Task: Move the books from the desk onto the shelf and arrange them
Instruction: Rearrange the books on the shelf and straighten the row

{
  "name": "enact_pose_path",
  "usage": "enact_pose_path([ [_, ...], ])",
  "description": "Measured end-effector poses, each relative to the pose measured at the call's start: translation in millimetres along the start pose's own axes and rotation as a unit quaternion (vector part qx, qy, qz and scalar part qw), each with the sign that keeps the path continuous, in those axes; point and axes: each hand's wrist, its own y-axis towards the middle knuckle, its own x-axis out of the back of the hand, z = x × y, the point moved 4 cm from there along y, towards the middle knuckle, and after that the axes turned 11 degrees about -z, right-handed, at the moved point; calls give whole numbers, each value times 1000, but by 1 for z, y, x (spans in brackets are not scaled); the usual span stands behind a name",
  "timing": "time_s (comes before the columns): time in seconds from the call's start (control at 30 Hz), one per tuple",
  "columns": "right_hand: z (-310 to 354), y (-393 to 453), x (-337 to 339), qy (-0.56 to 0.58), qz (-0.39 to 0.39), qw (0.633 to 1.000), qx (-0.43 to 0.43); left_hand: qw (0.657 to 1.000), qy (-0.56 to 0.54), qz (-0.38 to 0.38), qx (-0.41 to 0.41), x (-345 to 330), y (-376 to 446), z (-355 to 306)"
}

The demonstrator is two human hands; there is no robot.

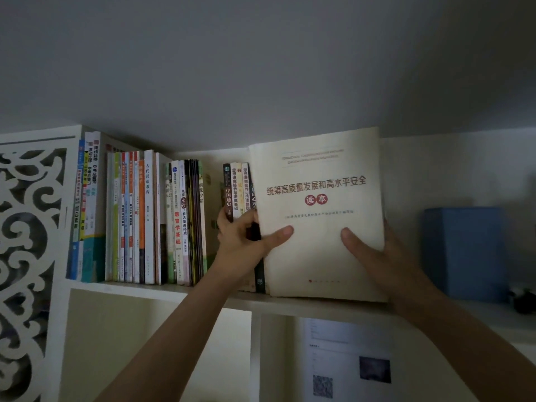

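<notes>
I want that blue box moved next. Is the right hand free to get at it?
Probably not yet: the right hand holds the cream book's right edge. The blue box stands apart to its right on the shelf, with nothing between.

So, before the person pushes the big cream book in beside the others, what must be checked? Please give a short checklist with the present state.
1. Cream book held on both sides: ok, left hand and right hand grip it.
2. Bottom edge on the shelf board: ok.
3. Book turned spine outward like its neighbours: not ok, front cover faces out.
4. Small group of books kept upright: ok, left fingers rest against them.
5. Free space to the right, before the blue box: ok.
6. Depth behind the book: cannot tell.
</notes>
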Motion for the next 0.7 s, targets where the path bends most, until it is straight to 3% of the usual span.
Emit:
enact_pose_path([
  [0.13, 2, 5, -8, -77, -20, 997, 11, 996, -83, -8, -9, 5, 0, 4],
  [0.3, 0, 10, -10, -213, -16, 977, 7, 983, -179, -11, 39, 7, -2, 0],
  [0.4, 0, 6, -9, -231, -4, 973, 22, 985, -166, -20, 36, 22, -5, 0],
  [0.53, 3, 4, -8, -228, -8, 968, 109, 984, -167, -54, 42, 47, -5, 10],
  [0.7, 32, 33, -14, -298, -41, 928, 219, 980, -178, -49, 75, 68, 1, 19],
])
